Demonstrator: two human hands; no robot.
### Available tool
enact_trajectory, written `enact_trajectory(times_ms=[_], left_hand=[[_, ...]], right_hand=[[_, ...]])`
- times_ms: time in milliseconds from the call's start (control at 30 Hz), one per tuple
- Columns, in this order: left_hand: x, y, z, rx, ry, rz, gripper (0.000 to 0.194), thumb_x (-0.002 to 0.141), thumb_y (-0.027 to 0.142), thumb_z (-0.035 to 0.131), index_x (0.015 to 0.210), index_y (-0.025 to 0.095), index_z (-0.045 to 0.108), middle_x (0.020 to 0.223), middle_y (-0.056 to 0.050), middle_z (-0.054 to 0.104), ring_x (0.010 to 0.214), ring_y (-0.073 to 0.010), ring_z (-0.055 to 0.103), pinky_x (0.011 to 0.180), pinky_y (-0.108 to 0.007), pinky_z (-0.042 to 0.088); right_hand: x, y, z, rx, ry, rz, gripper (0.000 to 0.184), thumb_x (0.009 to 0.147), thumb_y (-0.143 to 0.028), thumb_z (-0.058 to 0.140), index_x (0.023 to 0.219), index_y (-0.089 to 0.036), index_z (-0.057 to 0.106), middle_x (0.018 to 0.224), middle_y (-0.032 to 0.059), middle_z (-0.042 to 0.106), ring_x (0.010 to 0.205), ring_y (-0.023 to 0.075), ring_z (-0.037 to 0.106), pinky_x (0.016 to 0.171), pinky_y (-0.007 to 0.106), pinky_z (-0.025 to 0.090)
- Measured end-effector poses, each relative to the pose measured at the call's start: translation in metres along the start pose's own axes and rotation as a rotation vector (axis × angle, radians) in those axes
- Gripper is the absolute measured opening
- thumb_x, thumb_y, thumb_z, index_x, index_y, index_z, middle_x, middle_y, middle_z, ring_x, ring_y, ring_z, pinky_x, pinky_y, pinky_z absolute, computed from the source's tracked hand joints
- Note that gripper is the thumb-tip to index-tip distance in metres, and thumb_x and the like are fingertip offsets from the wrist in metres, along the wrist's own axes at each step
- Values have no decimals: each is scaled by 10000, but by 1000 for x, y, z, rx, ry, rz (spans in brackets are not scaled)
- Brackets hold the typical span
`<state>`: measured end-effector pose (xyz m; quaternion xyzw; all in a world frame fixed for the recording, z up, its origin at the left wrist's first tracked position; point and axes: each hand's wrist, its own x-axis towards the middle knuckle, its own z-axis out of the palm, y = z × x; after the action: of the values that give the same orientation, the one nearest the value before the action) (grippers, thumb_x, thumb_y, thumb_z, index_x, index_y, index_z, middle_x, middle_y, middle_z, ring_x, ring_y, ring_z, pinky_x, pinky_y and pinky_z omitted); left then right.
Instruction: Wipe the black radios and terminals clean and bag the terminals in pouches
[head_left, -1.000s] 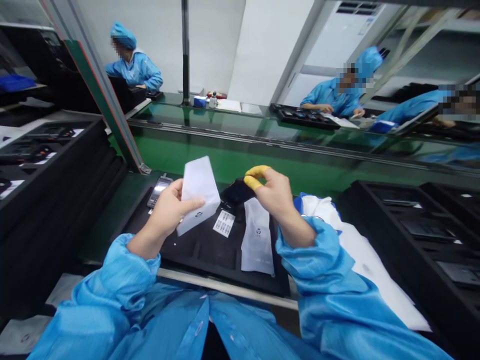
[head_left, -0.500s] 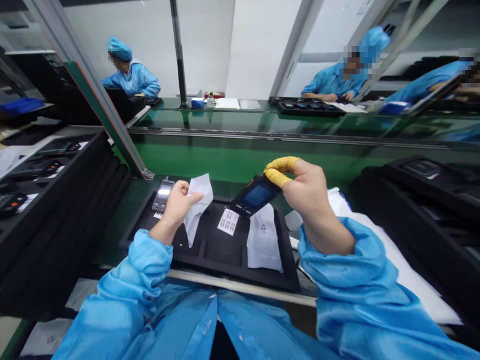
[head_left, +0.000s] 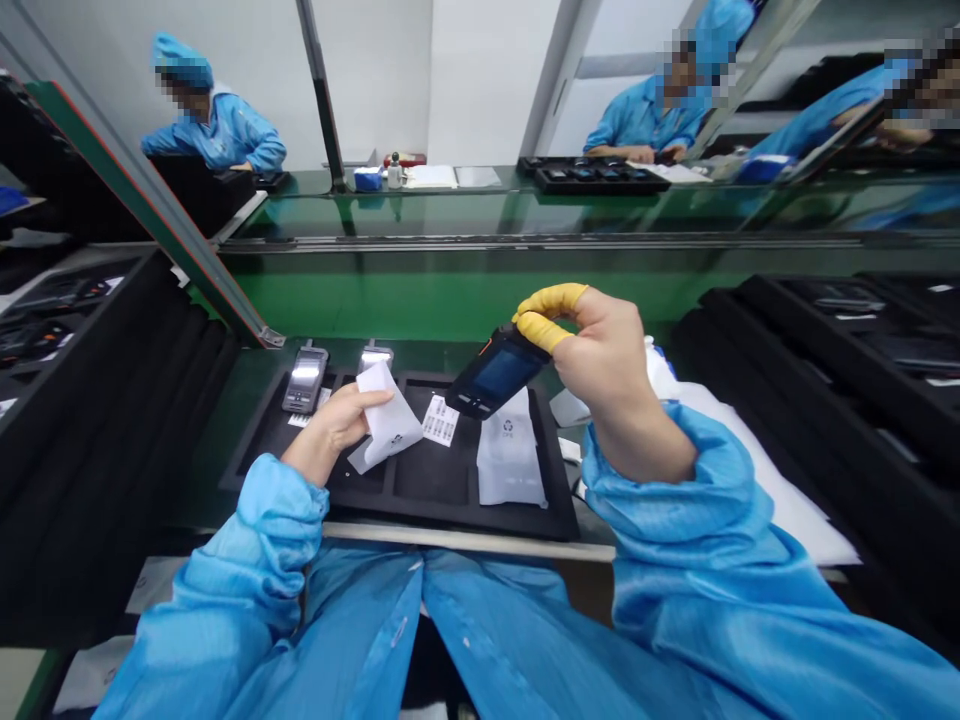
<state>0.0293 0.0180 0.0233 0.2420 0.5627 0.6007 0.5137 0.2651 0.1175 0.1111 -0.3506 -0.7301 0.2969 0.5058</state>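
Note:
My right hand (head_left: pixel 592 350), with yellow finger cots on thumb and forefinger, pinches the top end of a black handheld device (head_left: pixel 498 374). The device hangs tilted above the tray, its screen facing me. A white plastic bag (head_left: pixel 391 420) is pinched at its edge by my left hand (head_left: pixel 341 420). Beneath both hands lies the black foam tray (head_left: pixel 427 484). Another handheld device (head_left: pixel 306 378) rests at the tray's left, and one more (head_left: pixel 375 357) shows partly behind the bag. A label sheet (head_left: pixel 440 421) and a second white bag (head_left: pixel 511 455) lie on the tray.
Stacked black trays (head_left: pixel 82 440) rise on the left, and more trays (head_left: pixel 810 370) stand on the right. White bags (head_left: pixel 765 470) are piled beside my right arm. A metal post (head_left: pixel 172 200) slants at the left. Across the green bench, co-workers in blue sit.
My left hand has moved the bag lower over the tray, and its printed mark now shows. The camera view has shifted; the device is still in my right hand.

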Motion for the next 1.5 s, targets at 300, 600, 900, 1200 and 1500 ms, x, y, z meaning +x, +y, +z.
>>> enact_trajectory(times_ms=[300,600,900,1200,1500], left_hand=[[-53,18,24,326,-188,183,966,494,164,876,1364,229,461,714,33,642,623,-161,604,588,-245,459],[-32,-5,27,-76,-45,-35,516,405,307,939,803,137,657,768,-32,712,696,-160,648,707,-289,516],[-35,-3,34,95,60,176,489,464,303,900,881,176,678,731,1,711,660,-159,639,631,-269,498],[-41,24,42,339,46,371,265,546,292,827,705,177,649,644,24,640,611,-134,577,584,-245,452],[-44,30,44,411,18,423,549,645,317,765,1156,193,604,659,21,687,571,-149,617,529,-247,473]], right_hand=[[-7,-8,-3,2,3,13,64,700,-174,687,692,-237,684,733,-15,689,745,164,645,790,360,540],[-10,-17,-12,3,89,-52,114,706,-102,674,716,-211,706,725,-53,685,711,96,612,742,279,509],[-5,-26,-17,84,162,-112,89,724,-123,682,735,-209,701,726,-59,680,707,79,611,720,255,495],[9,-59,-8,289,259,-197,74,777,-164,672,725,-206,641,709,-61,624,738,79,611,731,237,486],[34,-63,11,627,355,-462,151,687,-195,823,693,-188,673,622,-78,616,622,55,561,632,218,488]])
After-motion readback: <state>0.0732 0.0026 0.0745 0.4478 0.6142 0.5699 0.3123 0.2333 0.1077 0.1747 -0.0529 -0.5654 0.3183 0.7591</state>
